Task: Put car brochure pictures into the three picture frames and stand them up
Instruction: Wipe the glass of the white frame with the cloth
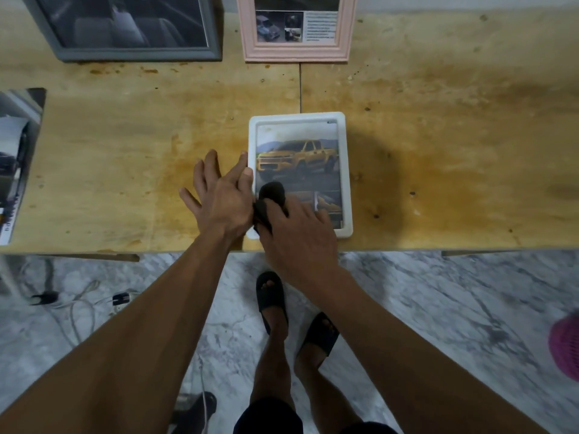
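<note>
While the white frame (300, 119) with the yellow pickup picture (297, 159) is lying flat on the tabletop (438, 120), the left hand (219, 189), fingers released, is steadying it; the right hand (297, 236) is grasping a dark cloth (272, 195), wiping; standing it up likely comes next

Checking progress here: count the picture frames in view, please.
3: a grey frame standing at the table's back left, a pink frame standing at back centre, and a white frame lying flat near the front edge under both hands.
</note>
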A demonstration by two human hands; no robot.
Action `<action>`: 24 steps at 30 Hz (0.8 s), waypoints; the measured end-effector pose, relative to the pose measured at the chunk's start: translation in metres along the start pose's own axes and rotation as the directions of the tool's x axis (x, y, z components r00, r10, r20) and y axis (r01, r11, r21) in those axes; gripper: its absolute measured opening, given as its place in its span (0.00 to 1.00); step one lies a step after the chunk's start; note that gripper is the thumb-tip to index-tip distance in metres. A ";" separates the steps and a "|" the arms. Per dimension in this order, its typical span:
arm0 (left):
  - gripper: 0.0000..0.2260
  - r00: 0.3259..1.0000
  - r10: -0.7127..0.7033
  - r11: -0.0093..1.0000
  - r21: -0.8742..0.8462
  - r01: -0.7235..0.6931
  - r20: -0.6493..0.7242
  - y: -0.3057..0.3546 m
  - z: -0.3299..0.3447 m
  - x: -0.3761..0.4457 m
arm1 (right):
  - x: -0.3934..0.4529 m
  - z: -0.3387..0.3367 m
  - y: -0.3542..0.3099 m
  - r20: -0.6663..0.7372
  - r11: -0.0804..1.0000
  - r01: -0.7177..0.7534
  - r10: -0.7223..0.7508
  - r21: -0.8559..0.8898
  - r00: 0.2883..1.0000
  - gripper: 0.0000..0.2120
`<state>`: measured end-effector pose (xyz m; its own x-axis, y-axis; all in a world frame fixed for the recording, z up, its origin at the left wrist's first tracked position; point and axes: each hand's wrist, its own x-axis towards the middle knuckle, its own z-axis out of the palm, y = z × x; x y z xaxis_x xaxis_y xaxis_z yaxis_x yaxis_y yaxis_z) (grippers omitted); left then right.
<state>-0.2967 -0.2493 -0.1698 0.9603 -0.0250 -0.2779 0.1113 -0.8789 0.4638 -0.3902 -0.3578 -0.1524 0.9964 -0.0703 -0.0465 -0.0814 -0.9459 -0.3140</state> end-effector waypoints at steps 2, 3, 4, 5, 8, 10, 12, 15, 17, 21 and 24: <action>0.20 0.999 -0.034 0.999 0.000 0.034 -0.033 0.007 0.007 -0.004 | -0.002 -0.003 0.014 -0.043 1.000 0.015 -0.016 -0.017 0.999 0.14; 0.20 0.997 -0.052 0.999 0.010 0.053 -0.056 0.010 0.011 -0.006 | -0.005 -0.005 0.021 -0.058 1.000 0.012 -0.014 -0.028 0.998 0.13; 0.20 0.994 -0.068 0.997 0.025 0.070 -0.081 0.013 0.014 -0.007 | -0.007 -0.008 0.029 -0.072 0.999 0.009 -0.012 -0.039 0.997 0.12; 0.20 0.992 -0.078 0.996 0.041 0.082 -0.101 0.014 0.016 -0.008 | -0.010 -0.010 0.037 -0.085 0.999 0.008 -0.012 -0.052 0.996 0.11; 0.20 0.988 -0.094 0.993 0.066 0.103 -0.122 0.017 0.019 -0.009 | -0.012 -0.018 0.056 -0.092 0.992 0.012 -0.024 -0.126 0.995 0.10; 0.20 0.987 -0.095 0.992 0.072 0.105 -0.127 0.019 0.019 -0.011 | -0.013 -0.023 0.066 -0.094 0.987 0.019 -0.034 -0.160 0.995 0.09; 0.20 0.987 -0.092 0.992 0.069 0.102 -0.132 0.020 0.018 -0.012 | -0.016 -0.026 0.075 -0.093 0.985 0.019 -0.036 -0.174 0.995 0.09; 0.20 0.985 -0.086 0.992 0.075 0.098 -0.152 0.019 0.018 -0.013 | -0.020 -0.028 0.082 -0.074 0.985 0.027 -0.040 -0.172 0.996 0.10; 0.20 0.985 -0.069 0.993 0.086 0.083 -0.161 0.018 0.018 -0.013 | -0.016 -0.027 0.082 -0.060 0.988 0.023 -0.033 -0.149 0.998 0.09; 0.21 0.987 -0.060 0.993 0.088 0.074 -0.150 0.017 0.018 -0.012 | -0.007 -0.026 0.081 -0.123 0.996 -0.009 -0.002 -0.087 0.992 0.08; 0.21 0.986 -0.056 0.995 0.071 0.068 -0.154 0.016 0.019 -0.011 | -0.004 -0.024 0.085 -0.179 0.998 -0.031 0.022 -0.050 0.984 0.10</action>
<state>-0.3105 -0.2718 -0.1752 0.9804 0.0982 -0.1710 0.1579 -0.9104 0.3825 -0.4009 -0.4456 -0.1558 0.9822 -0.1467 0.1174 -0.1113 -0.9578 -0.2649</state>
